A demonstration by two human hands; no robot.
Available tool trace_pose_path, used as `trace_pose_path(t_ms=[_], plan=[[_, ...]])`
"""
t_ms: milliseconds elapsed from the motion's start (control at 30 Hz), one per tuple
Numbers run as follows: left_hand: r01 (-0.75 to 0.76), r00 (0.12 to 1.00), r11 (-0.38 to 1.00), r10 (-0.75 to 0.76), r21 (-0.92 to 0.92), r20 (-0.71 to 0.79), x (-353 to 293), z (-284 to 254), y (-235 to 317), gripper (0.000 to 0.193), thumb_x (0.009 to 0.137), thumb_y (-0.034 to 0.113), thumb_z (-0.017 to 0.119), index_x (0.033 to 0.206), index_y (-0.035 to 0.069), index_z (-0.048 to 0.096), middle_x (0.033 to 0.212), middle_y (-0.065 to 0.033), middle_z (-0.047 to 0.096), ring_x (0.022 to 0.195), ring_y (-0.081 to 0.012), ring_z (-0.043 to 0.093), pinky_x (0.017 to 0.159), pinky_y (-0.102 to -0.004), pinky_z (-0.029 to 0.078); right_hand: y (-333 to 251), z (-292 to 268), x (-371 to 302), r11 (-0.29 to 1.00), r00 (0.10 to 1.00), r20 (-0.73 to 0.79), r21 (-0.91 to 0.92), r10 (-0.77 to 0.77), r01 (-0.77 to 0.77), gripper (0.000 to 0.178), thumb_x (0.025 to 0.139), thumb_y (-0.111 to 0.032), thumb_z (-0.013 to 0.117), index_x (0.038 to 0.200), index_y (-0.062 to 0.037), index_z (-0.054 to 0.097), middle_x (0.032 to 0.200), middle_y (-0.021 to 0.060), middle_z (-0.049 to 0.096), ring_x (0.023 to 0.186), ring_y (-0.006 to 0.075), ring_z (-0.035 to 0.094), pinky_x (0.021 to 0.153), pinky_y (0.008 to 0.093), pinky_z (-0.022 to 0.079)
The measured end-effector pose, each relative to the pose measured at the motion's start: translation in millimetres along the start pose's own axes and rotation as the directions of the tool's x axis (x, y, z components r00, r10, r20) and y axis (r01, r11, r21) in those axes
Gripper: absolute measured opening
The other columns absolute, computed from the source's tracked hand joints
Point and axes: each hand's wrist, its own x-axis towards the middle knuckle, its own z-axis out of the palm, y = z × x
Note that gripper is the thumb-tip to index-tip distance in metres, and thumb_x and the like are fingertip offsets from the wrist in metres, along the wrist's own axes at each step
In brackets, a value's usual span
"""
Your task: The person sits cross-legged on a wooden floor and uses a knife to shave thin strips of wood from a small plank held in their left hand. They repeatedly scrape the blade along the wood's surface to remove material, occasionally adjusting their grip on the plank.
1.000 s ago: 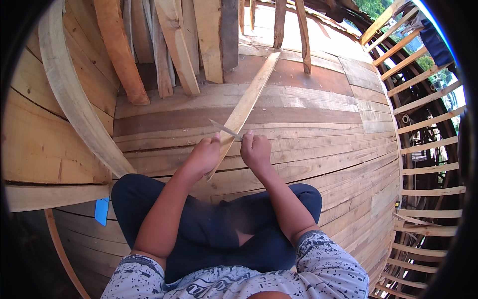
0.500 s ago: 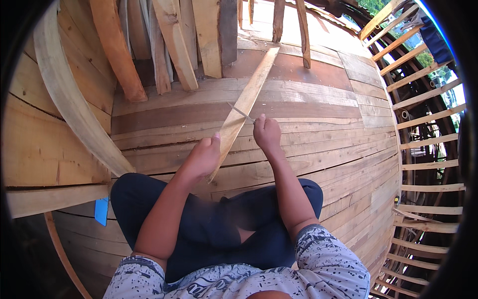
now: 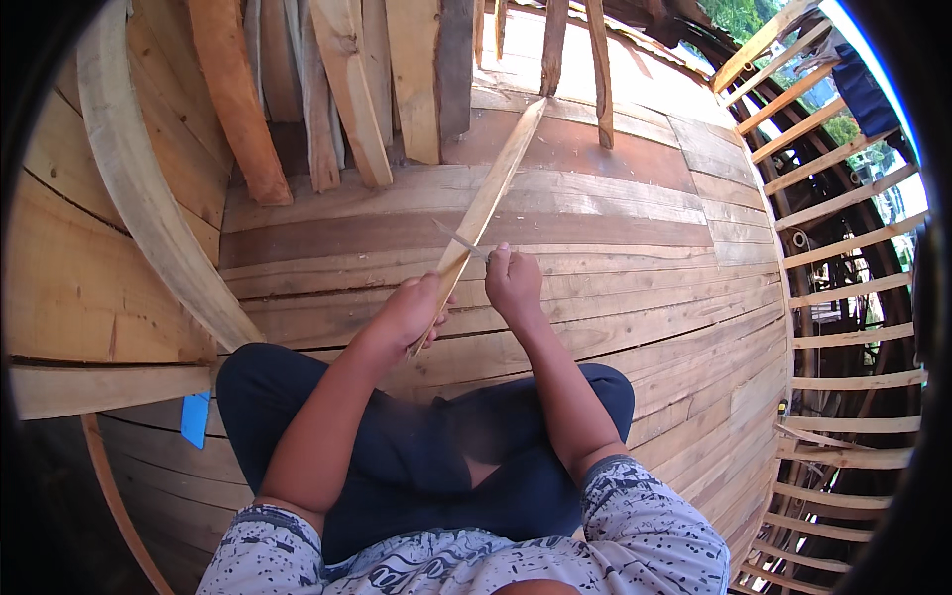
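A long, narrow strip of pale wood (image 3: 503, 175) slants away from me, with its far tip close to the foot of an upright post. Its near end is gripped by my left hand (image 3: 417, 310), whose fingers wrap round it. My right hand (image 3: 514, 287) is closed round the handle of a knife (image 3: 460, 239), and the fist hides most of that handle. The thin blade lies across the strip, just beyond my left hand, pointing left.
I sit cross-legged on a plank floor (image 3: 615, 297) with dark gaps. Upright timbers (image 3: 415, 84) and a curved rib (image 3: 149, 188) stand at the left, near a blue piece (image 3: 195, 420). Two posts (image 3: 602, 74) rise beyond the strip. A slatted wooden side (image 3: 848, 340) curves along the right.
My right hand and the knife have moved nearer to me and slightly left along the strip. The strip has rolled a little in my left hand, whose fingers now show beneath it.
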Motion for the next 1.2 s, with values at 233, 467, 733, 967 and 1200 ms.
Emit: trace_pose_path(t_ms=[233, 467, 733, 967, 1200], plan=[[-0.029, 0.995, 0.996, 0.037, 0.087, -0.091, -5.3, 8.6, 4.4, 0.048, 0.108, 0.039, 0.024, 0.098, 0.004, 0.055, 0.062, 0.0017, 0.042, 0.046, -0.0091, 0.038, 0.045, -0.0276, 0.037, -6.3, -12.2, -3.6, 0.985, 0.985, 0.015, -0.002, -0.173, 0.173, 0.05, 0.097, -0.021, 0.043, 0.053, -0.0037, 0.06, 0.049, 0.0197, 0.052, 0.045, 0.0401, 0.055, 0.048, 0.0492, 0.043], [-0.042, 0.994, 0.979, 0.06, 0.199, -0.087, -10.9, 2.9, 11.4, 0.051, 0.108, 0.042, 0.026, 0.099, 0.003, 0.056, 0.063, 0.0021, 0.042, 0.05, -0.0088, 0.041, 0.048, -0.0273, 0.039, -21.7, -15.5, -17.6, 0.972, 0.975, 0.029, -0.07, -0.221, 0.222, 0.05, 0.097, -0.023, 0.043, 0.055, -0.0033, 0.062, 0.051, 0.0198, 0.054, 0.047, 0.0406, 0.056, 0.052, 0.0501, 0.045], [-0.071, 0.976, 0.947, 0.131, 0.313, -0.176, 6.7, -2.7, -1.0, 0.052, 0.108, 0.042, 0.029, 0.101, 0.001, 0.059, 0.069, -0.0027, 0.048, 0.056, -0.011, 0.046, 0.054, -0.0298, 0.043, -28.3, -10.1, -20.6, 0.976, 0.977, 0.057, -0.056, -0.207, 0.21, 0.053, 0.098, -0.024, 0.041, 0.055, -0.002, 0.061, 0.05, 0.0205, 0.054, 0.048, 0.0411, 0.056, 0.052, 0.0508, 0.045], [-0.075, 0.974, 0.916, 0.152, 0.394, -0.167, -2.5, 0.6, 6.8, 0.059, 0.107, 0.04, 0.028, 0.105, -0.009, 0.06, 0.093, -0.021, 0.065, 0.089, -0.0302, 0.062, 0.085, -0.0414, 0.048, -18.3, -5.2, -3.1, 1.0, 0.999, -0.043, -0.015, -0.006, 0.006, 0.053, 0.098, -0.025, 0.041, 0.055, -0.0018, 0.06, 0.05, 0.0215, 0.053, 0.046, 0.0411, 0.054, 0.051, 0.0506, 0.044], [-0.082, 0.974, 0.827, 0.186, 0.556, -0.133, -9.2, 7.4, 6.5, 0.06, 0.108, 0.038, 0.027, 0.106, -0.013, 0.058, 0.101, -0.0293, 0.064, 0.098, -0.0361, 0.062, 0.093, -0.0433, 0.045, 32.9, -13.7, 27.1, 0.938, 0.971, -0.147, -0.268, 0.186, -0.22, 0.054, 0.099, -0.031, 0.039, 0.065, 0.0, 0.068, 0.064, 0.0252, 0.062, 0.064, 0.0444, 0.063, 0.063, 0.0547, 0.048]])
